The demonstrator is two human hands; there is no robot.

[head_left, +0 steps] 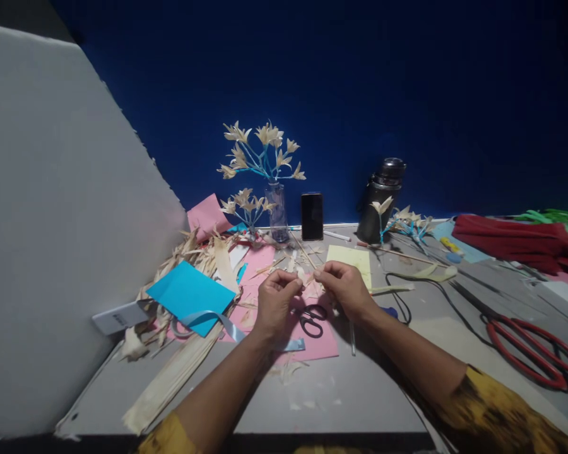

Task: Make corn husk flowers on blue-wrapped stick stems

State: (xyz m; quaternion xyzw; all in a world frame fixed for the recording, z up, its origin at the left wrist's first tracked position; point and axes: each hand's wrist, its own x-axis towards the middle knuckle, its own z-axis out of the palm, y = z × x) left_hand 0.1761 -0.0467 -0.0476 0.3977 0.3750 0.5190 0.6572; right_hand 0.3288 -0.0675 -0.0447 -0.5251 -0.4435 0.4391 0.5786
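My left hand (275, 302) and my right hand (344, 289) meet above a pink paper sheet (318, 345), both pinched on a small pale dried-leaf piece (307, 277) held between the fingertips. Small black scissors (312, 318) lie on the pink sheet just under my hands. A thin stick (353, 337) runs down below my right hand. A light blue ribbon (227, 323) curls to the left of my left wrist.
A blue paper sheet (189, 293) lies on a heap of dried leaf strips (203, 249). At the back stand a glass vase of leaf flowers (277, 211), a black phone (312, 216) and a dark flask (381, 198). Large red-handled scissors (530, 343) and a red cloth (520, 243) lie right.
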